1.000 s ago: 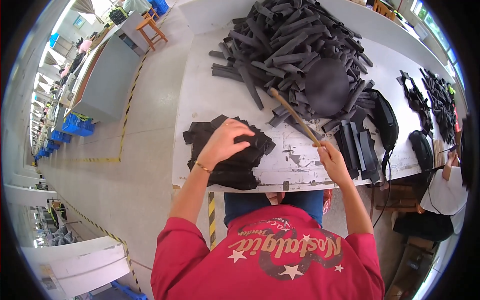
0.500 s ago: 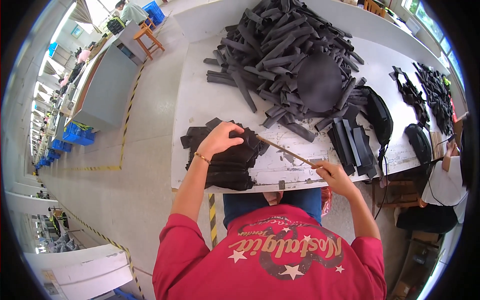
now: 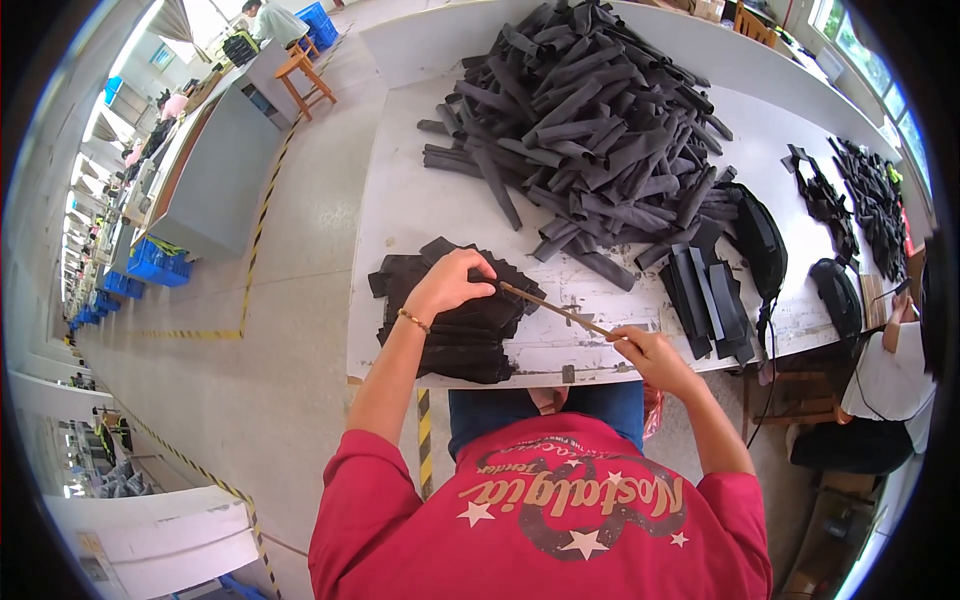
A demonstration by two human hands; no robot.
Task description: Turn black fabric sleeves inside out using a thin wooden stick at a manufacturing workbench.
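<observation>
My left hand (image 3: 452,283) rests over a flat stack of black fabric pieces (image 3: 465,345) at the table's near left. Its thumb and forefinger are bent together at a dark fabric edge, beside the far end of a thin wooden stick (image 3: 560,312). The other end of the stick is gripped in my right hand (image 3: 648,354), held above the worn white tabletop. The stick slants down from the stack toward the right hand. Exactly how much fabric lies between the left fingertips is hidden.
A large heap of dark rolled fabric tubes (image 3: 600,130) fills the far middle of the white table (image 3: 400,200). Flat dark strips (image 3: 708,300) and a black curved object (image 3: 758,240) lie to the right. A co-worker's arm (image 3: 893,335) shows at the far right.
My left thumb and forefinger have drawn closer together at the fabric. My right hand and the stick have shifted slightly left. A dark oval over the heap no longer shows.
</observation>
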